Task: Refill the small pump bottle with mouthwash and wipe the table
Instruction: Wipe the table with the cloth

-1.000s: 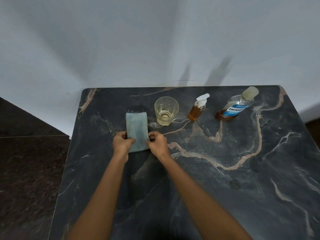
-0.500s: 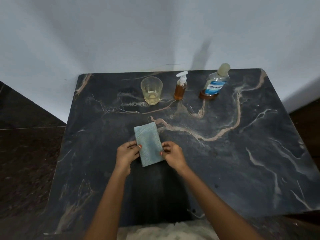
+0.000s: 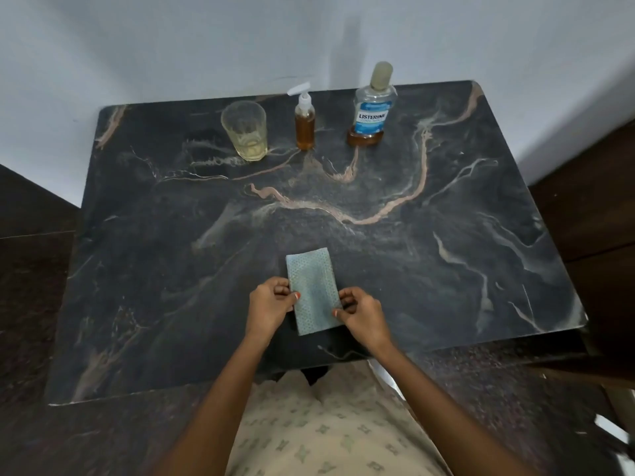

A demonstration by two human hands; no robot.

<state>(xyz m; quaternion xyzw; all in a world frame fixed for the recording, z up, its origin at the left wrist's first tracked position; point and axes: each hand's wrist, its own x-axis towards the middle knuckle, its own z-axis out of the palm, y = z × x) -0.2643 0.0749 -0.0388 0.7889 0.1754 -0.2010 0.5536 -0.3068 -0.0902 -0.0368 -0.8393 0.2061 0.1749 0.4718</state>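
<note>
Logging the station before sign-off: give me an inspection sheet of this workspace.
Surface: dark veined marble table, no spill made out.
Job's things: folded blue cloth flat near the front edge; pump bottle, amber liquid, pump on; mouthwash bottle, capped, amber liquid low; both upright at the back.
Clutter: glass upright beside the pump bottle, a little pale liquid inside.
Hands: left hand and right hand each pinch a long side of the cloth.
Cables: nothing seen.
Surroundings: pale wall behind; dark floor.
</note>
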